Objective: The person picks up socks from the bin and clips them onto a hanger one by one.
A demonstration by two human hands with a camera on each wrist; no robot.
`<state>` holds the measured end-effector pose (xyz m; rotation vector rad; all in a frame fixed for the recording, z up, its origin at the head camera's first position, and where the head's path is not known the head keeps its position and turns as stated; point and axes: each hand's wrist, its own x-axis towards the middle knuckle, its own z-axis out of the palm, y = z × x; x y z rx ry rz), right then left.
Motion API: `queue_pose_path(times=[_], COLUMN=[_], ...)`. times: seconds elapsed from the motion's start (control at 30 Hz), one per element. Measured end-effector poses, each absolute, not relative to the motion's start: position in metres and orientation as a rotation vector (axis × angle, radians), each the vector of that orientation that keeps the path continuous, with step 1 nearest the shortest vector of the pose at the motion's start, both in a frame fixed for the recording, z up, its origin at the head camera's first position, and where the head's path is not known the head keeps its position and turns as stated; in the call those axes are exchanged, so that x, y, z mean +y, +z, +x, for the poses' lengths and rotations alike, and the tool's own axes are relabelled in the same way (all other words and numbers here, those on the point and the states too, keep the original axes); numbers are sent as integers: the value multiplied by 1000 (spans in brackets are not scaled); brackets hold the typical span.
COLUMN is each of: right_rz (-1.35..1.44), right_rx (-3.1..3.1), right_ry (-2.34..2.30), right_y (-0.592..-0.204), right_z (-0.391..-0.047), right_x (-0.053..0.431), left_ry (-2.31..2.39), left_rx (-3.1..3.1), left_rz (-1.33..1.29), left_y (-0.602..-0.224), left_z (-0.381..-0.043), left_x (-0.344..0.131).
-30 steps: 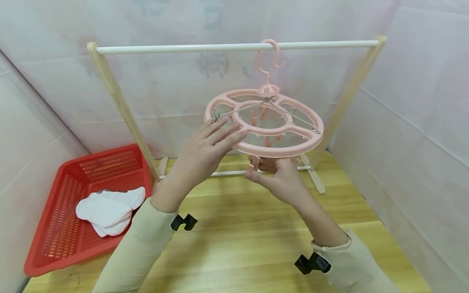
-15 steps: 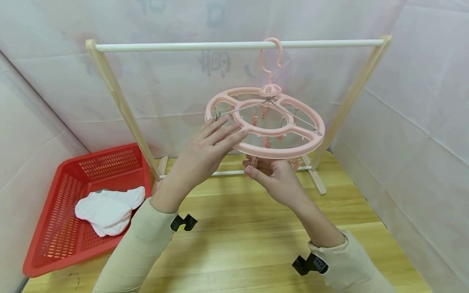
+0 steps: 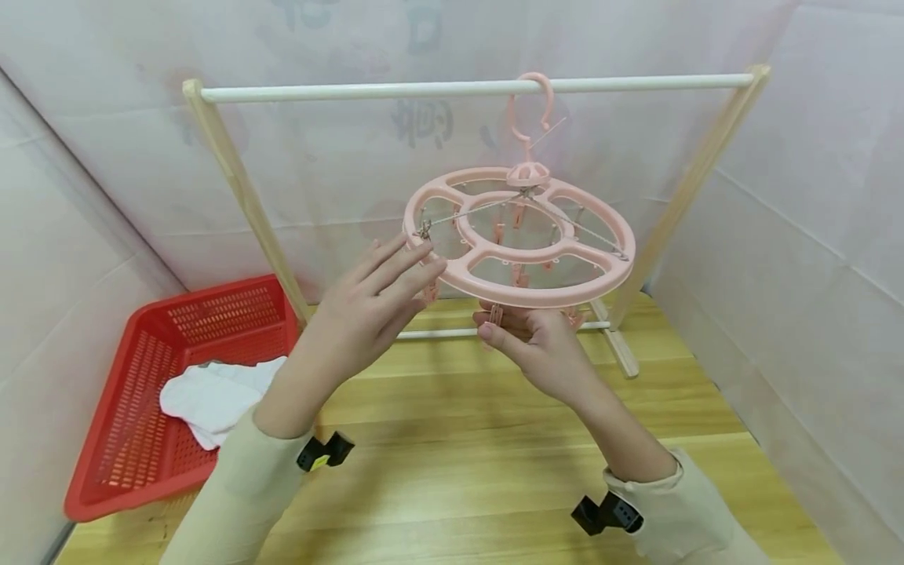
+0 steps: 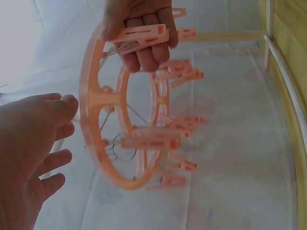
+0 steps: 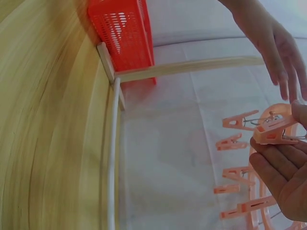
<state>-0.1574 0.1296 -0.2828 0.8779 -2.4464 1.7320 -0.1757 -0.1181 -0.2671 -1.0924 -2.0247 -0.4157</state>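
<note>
A pink oval clip hanger [image 3: 544, 298] hangs by its hook from a white bar [image 3: 353, 92], with several pink clothespins dangling below its rings. My right hand [image 3: 547, 353] is under the near rim and holds one clothespin [image 5: 276, 133] between thumb and fingers; this clothespin [image 4: 144, 36] also shows in the left wrist view, lying across the fingers. At the hanger's left rim is my left hand [image 3: 360, 318], its fingers extended and spread, holding nothing. In the left wrist view a small gap separates the left thumb from the rim.
A red perforated basket [image 3: 116, 439] stands on the wooden table at the left, with white fabric pieces [image 3: 208, 396], perhaps socks, inside. Wooden posts [image 3: 243, 188] carry the bar at both ends. Pale fabric walls surround the table.
The left hand has drawn back left and slightly down from the hanger's rim. The right hand stays at the clothespin under the near rim. The head view has shifted slightly.
</note>
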Motion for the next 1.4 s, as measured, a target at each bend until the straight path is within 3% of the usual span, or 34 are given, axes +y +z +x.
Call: queue_pose_path(times=[0.43, 0.87, 1.13, 1.4], right_rz=[843, 840, 864, 861], right_rx=[-2454, -2450, -2414, -2409], right_ry=[1709, 1698, 1764, 1790], right_y=[-282, -277, -277, -278], right_z=[-154, -150, -148, -146], right_x=[132, 136, 140, 140], left_ry=[-411, -315, -425, -498], left_rx=[-2208, -2544, -2764, -2942], left_rz=[-825, -531, -396, -450], left_y=[-284, -328, -359, -387], left_z=[-148, -129, -128, -131], left_x=[-209, -280, -313, -325])
